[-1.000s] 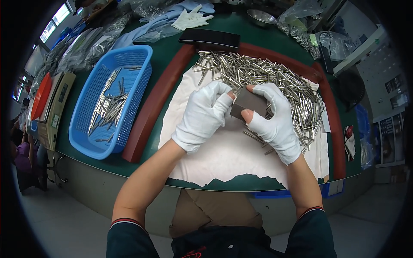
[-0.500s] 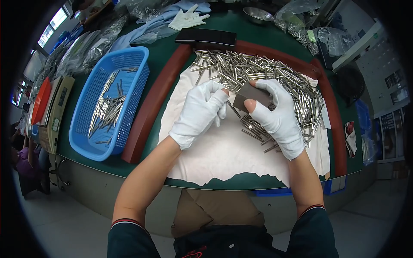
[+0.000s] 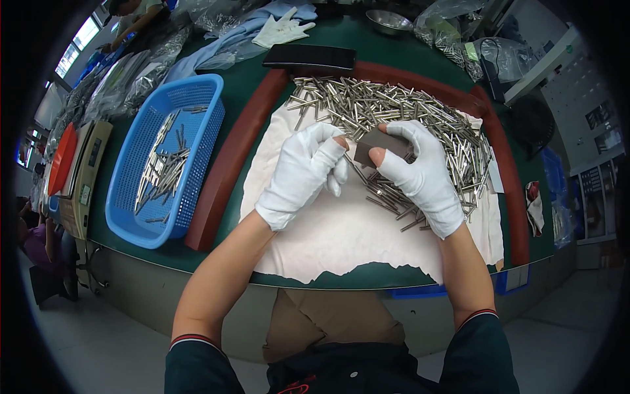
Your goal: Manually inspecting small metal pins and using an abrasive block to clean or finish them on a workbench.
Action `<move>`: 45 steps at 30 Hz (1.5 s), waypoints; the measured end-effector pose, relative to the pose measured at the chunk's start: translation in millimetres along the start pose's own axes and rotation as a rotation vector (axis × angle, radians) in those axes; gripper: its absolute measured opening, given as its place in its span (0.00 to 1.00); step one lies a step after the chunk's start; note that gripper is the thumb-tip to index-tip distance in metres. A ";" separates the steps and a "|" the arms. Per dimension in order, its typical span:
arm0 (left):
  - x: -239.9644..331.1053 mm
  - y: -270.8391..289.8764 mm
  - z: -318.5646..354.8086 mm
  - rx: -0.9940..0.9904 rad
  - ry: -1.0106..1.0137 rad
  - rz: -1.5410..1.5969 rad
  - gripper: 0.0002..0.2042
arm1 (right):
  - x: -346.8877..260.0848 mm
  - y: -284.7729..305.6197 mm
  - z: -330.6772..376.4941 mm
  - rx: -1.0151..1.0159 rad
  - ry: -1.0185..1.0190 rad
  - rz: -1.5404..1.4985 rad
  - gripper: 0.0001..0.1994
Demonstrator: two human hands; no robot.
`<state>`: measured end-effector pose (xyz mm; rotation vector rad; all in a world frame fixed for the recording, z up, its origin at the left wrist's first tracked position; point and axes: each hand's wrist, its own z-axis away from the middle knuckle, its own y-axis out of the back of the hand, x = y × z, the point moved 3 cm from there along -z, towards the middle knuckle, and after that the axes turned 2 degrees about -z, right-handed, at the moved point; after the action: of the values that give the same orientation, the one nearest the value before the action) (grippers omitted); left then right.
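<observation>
My right hand (image 3: 420, 167), in a white glove with bare thumb and fingertips, is closed around a grey-brown rectangular block (image 3: 375, 146). To its left, my gloved left hand (image 3: 303, 164) is closed in a pinch, thumb against fingers, close to the block's left side. What lies in that pinch is too small and hidden to make out. Behind and to the right of both hands spreads a heap of thin metal pins (image 3: 394, 103) on a white cloth (image 3: 328, 230). Some pins lie under my right hand.
Red-brown bars (image 3: 239, 157) frame the cloth on the green table. Left stands a blue basket (image 3: 213, 125) with metal pins, then a scale (image 3: 92, 171) with a red tray (image 3: 63, 157). A dark phone-like slab (image 3: 310, 57), white glove (image 3: 284, 27) and metal bowl (image 3: 389, 21) lie behind.
Both hands keep nearly the same pose, the left still pinching and the right still holding the block. At the far upper left, another person's arm has come further into view.
</observation>
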<state>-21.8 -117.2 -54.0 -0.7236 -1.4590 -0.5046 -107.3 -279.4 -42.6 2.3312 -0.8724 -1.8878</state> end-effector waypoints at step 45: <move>-6.2 1.1 -4.4 0.013 0.064 -0.011 0.11 | 5.1 16.9 -5.6 0.065 -0.030 -0.053 0.30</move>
<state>-18.4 -120.3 -60.1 -0.6836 -1.4058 -0.5219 -108.5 -297.7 -39.7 2.3923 -0.8976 -1.9483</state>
